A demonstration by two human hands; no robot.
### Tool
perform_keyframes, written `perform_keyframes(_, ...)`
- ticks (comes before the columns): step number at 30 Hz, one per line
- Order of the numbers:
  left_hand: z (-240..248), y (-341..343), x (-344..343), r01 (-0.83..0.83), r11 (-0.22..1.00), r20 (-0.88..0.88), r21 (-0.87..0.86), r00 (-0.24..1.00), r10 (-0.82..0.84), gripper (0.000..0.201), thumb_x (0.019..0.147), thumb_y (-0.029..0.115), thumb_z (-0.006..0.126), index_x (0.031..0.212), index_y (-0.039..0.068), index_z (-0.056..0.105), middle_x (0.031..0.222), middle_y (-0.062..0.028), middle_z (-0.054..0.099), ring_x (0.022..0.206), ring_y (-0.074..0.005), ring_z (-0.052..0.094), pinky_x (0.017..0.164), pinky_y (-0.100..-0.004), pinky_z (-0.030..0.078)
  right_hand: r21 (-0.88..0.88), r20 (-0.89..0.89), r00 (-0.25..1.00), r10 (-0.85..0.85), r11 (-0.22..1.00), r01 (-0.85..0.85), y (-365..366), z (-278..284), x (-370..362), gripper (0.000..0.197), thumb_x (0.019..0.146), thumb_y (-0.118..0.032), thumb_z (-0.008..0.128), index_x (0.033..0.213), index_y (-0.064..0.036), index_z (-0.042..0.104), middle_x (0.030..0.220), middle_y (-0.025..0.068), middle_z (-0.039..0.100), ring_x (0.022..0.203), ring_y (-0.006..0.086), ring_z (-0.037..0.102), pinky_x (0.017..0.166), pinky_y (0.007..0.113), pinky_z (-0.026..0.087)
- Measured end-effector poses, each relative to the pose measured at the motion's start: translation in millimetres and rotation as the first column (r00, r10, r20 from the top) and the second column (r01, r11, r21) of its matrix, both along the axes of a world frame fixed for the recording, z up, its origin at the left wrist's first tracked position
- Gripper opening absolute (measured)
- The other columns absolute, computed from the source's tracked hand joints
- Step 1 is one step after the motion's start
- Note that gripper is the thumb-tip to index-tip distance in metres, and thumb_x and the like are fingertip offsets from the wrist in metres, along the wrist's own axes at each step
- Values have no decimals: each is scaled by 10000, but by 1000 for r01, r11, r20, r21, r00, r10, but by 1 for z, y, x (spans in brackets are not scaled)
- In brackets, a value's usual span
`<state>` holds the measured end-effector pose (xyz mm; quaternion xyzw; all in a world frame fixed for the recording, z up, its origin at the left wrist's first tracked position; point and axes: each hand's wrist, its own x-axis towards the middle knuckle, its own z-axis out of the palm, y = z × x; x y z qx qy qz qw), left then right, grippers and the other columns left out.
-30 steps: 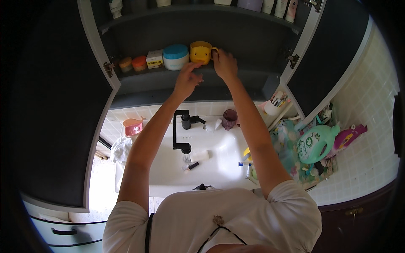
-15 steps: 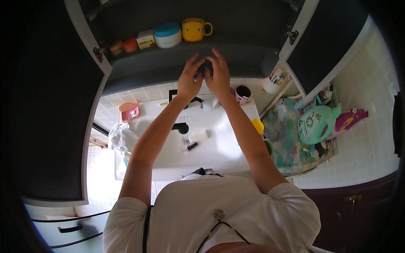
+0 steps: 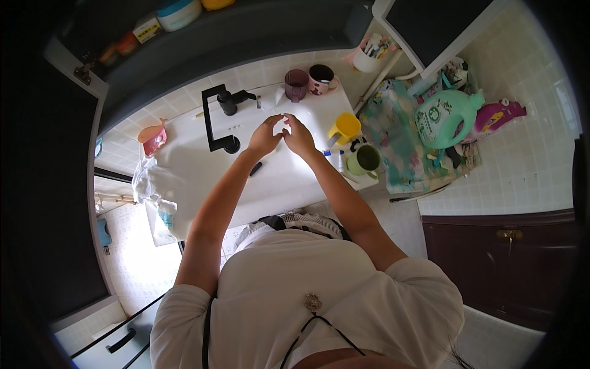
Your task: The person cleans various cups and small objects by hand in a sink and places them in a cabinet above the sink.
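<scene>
Pale tiled wall (image 3: 522, 172), open dark wall cabinet (image 3: 276, 34), dark brown cupboard (image 3: 473, 270), brightly lit patterned floor (image 3: 138, 264)

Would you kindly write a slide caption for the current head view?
The left hand and right hand hover close together over a white sink, between a black faucet and a yellow cup.

Two hands are being counted, a left hand (image 3: 265, 136) and a right hand (image 3: 298, 139). Four cups are being tallied: a purple cup (image 3: 295, 86), a pink cup (image 3: 321, 81), a yellow cup (image 3: 345, 127) and a green cup (image 3: 365, 158). One faucet (image 3: 227, 103), one sink (image 3: 190, 178), one green jug (image 3: 445, 120) and one purple pouch (image 3: 496, 121) are being numbered. On the shelf (image 3: 276, 19), one box (image 3: 147, 29), one blue-lidded tub (image 3: 179, 15) and two jars (image 3: 127, 43) are being counted.
</scene>
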<state>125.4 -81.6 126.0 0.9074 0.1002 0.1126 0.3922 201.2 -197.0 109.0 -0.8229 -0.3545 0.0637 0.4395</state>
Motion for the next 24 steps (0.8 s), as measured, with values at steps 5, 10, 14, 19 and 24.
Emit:
perform_keyframes(5,-7,-7,8,61,998,-41,-10,997,-61,554,719,79,598,1246,58,429,1256,-151,458,1150,-311,441,959,-353,368,-36,-65,993,-97,995,94,-7,-41,24,556,744,-139,629,1241,-86,385,1154,157,496,890,255,579,774,332,462)
perform_keyframes(10,-13,4,18,18,998,-80,-59,996,-23,591,723,85,605,1279,92,403,1244,-159,469,1135,-308,454,943,-358,375,148,-737,674,-50,961,233,16,-24,53,743,705,-134,626,1337,-101,235,1361,112,290,1022,235,502,723,352,475)
perform_keyframes(14,-14,10,40,5,1000,-69,-21,998,-7,632,717,92,622,1301,101,380,1229,-162,482,1113,-301,476,927,-362,389,116,-726,681,-95,959,259,26,-17,70,748,727,-164,596,1354,-119,192,1304,107,367,1020,251,503,738,364,479)
perform_keyframes(19,-16,18,76,5,1000,-100,-30,995,-8,674,720,105,633,1328,93,342,1267,-153,458,1119,-299,477,928,-359,391,151,-838,545,-34,945,291,36,-23,91,689,791,-177,512,1365,-132,133,1112,96,539,1036,287,498,821,411,447)
perform_keyframes(24,-50,43,107,-87,952,-105,-292,993,59,681,730,153,603,1342,68,318,1249,-153,482,1069,-288,510,881,-333,417,165,-881,471,36,958,235,48,-21,93,542,811,-159,476,1298,-160,240,1116,71,512,1012,275,510,829,428,432)
